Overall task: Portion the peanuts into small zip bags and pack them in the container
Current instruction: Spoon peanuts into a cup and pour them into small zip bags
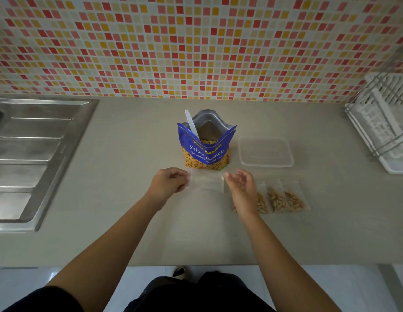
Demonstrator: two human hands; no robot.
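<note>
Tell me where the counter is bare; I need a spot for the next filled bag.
Bare counter lies between the sink drainboard and the peanut bag, and along the front edge. It is crowded right of the peanut bag, with the container, filled zip bags and dish rack.

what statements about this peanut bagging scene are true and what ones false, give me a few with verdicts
1. The salted peanuts bag stands open with a white scoop in it. True.
2. The clear plastic container already holds filled zip bags. False: it looks empty, and the filled zip bags lie on the counter in front of it.
3. The left hand pinches an empty zip bag. True.
4. The right hand grips the scoop. False: its fingers are loose at the empty zip bag's right edge.
5. The steel sink is on the person's right. False: it is on the left, and a dish rack is on the right.
</note>
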